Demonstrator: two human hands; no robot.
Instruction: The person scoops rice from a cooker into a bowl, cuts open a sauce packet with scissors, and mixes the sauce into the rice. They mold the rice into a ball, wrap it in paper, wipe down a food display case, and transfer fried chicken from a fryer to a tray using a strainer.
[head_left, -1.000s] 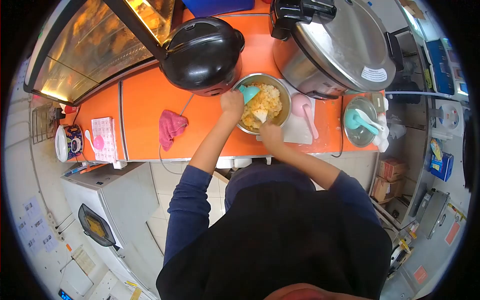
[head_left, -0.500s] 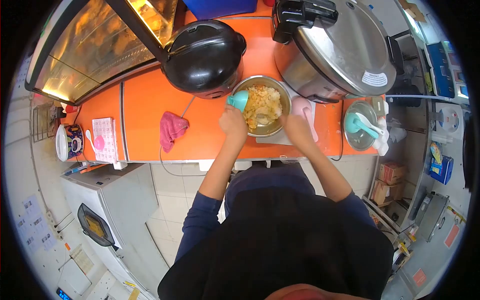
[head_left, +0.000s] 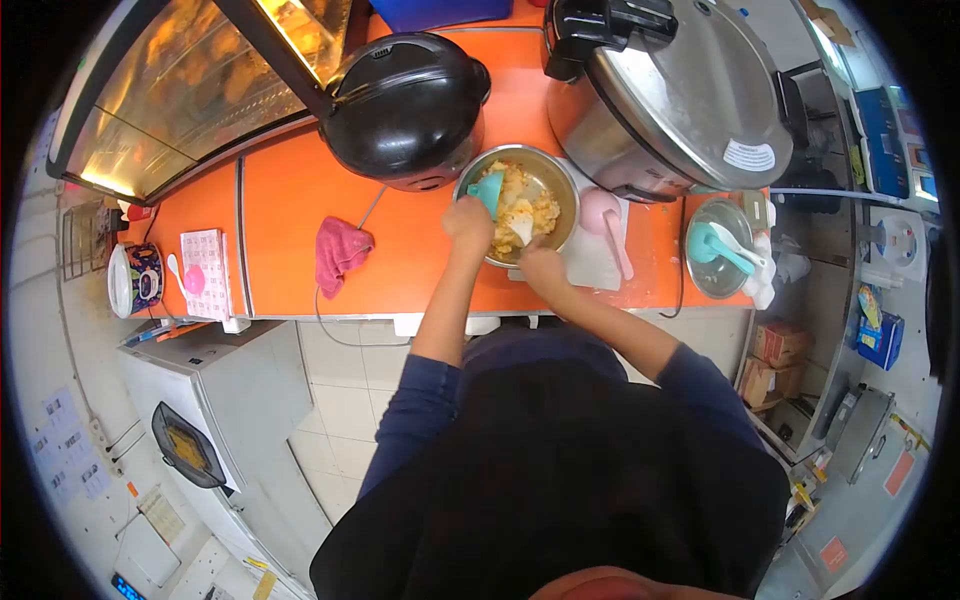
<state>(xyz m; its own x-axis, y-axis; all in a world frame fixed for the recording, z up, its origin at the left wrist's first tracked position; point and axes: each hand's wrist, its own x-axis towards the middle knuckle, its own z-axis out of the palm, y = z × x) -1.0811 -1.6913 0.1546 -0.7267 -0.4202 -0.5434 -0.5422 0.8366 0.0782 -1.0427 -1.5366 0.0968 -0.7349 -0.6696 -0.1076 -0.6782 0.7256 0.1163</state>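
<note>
A steel bowl (head_left: 571,215) with yellowish rice (head_left: 541,213) in it stands on the orange counter in front of me. My left hand (head_left: 469,228) is closed round a teal rice scoop (head_left: 488,190), which dips into the bowl at its left side. From the near right, my right hand (head_left: 545,270) grips a white rice paddle (head_left: 522,222) whose blade sits in the rice. Just right of the bowl, a pink ladle (head_left: 606,220) lies on a pale sheet (head_left: 592,262).
Behind the bowl stand a black rice cooker (head_left: 405,110) and a large steel cooker (head_left: 680,100). A pink cloth (head_left: 341,255) lies to the left on the counter (head_left: 280,230). At right, a clear bowl (head_left: 712,285) holds teal and white utensils. A lit display case (head_left: 170,120) fills the far left.
My right hand has moved left and nearer to me, and the white paddle now shows in the rice. The teal scoop sits lower in the bowl. Rice has shifted, baring more of the bowl's right side.
</note>
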